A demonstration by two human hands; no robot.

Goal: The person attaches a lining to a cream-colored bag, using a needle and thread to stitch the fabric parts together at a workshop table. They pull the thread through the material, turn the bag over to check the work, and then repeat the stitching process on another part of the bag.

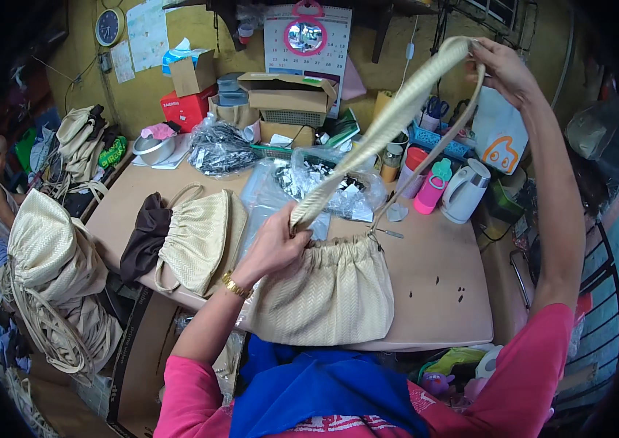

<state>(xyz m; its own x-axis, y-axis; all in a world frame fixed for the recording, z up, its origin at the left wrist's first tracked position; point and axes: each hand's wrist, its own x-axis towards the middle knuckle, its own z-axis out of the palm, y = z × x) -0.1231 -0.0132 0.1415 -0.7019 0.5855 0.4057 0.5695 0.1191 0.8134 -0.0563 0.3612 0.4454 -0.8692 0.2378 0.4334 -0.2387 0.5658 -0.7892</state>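
On my feed I count two hands, one left (pixel 280 242) and one right (pixel 503 71), with one bag (pixel 324 296) and one strap (pixel 388 128) in play. I get one table (pixel 433 255), one kettle (pixel 464 193), one pink bottle (pixel 433 188), one tumbler (pixel 413 182), one bowl (pixel 151 152) and one red box (pixel 185 111). The wall gives me one clock (pixel 110 27), one calendar (pixel 276 44) and one mirror (pixel 305 36). I see one bracelet (pixel 238 285), one apron (pixel 316 387) and one other person (pixel 1 179). Bags in the side pile (pixel 54 248) overlap; I can't number them.
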